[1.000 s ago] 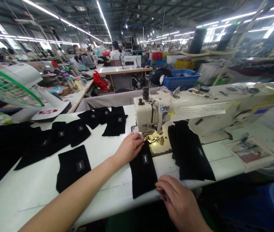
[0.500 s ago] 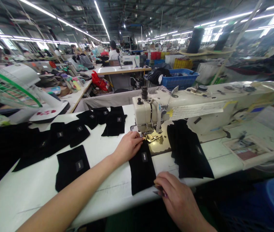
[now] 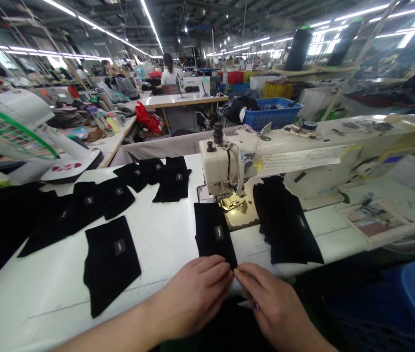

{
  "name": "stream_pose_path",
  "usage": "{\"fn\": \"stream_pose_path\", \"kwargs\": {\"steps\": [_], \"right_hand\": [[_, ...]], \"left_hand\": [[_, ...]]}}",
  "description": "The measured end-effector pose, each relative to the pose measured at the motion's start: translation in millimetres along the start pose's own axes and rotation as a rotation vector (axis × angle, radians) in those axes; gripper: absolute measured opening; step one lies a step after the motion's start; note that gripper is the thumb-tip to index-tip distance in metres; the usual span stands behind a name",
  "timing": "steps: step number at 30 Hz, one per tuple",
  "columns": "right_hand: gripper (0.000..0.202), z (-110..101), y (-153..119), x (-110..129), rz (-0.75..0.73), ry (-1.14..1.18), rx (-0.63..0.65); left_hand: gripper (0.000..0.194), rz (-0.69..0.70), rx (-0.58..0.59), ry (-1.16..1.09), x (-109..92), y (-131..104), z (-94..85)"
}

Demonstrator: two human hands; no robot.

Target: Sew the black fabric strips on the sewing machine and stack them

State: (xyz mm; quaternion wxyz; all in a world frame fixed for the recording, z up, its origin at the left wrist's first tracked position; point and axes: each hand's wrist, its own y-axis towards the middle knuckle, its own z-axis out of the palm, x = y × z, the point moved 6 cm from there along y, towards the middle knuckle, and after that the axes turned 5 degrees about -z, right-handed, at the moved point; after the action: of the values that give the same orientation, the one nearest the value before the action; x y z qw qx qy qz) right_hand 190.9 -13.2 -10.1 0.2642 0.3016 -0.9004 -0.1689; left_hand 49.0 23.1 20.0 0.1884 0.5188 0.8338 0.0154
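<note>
A black fabric piece with a small label lies left of the sewing machine's needle area, its lower end at the table's front edge. My left hand pinches that lower end, fingers pressed together. Close beside it, my right hand grips the same piece's corner between thumb and forefinger; a small pointed tool, partly hidden, shows under its fingers. The sewing machine stands behind, its lamp lighting the metal plate.
Black labelled pieces lie on the left of the white table. A black stack sits right of the needle. A fan stands at the left, a blue basket at lower right. People work farther back.
My left hand has moved from near the needle down to the fabric's front end, beside my right hand. The piece's upper end now lies uncovered, and my right hand has closed in on its corner.
</note>
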Motion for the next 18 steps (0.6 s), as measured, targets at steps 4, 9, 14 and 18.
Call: {"fn": "stream_pose_path", "kwargs": {"steps": [4,9,14,18], "right_hand": [[0.047,1.0,1.4,-0.1,-0.005,0.002,0.011],[0.052,2.8,7.8,-1.9,0.015,0.016,0.041],[0.049,7.3,14.5,-7.3,0.05,0.02,0.063],[0.042,9.8,20.5,-10.6,0.081,0.015,0.073]], "left_hand": [[0.034,0.013,-0.044,0.052,0.4,-4.7,1.4],[0.032,0.001,-0.039,0.015,7.3,-1.5,1.0],[0.032,-0.018,-0.011,0.011,12.2,0.7,-0.5],[0.032,-0.028,-0.026,0.009,16.7,2.9,-3.3]]}}
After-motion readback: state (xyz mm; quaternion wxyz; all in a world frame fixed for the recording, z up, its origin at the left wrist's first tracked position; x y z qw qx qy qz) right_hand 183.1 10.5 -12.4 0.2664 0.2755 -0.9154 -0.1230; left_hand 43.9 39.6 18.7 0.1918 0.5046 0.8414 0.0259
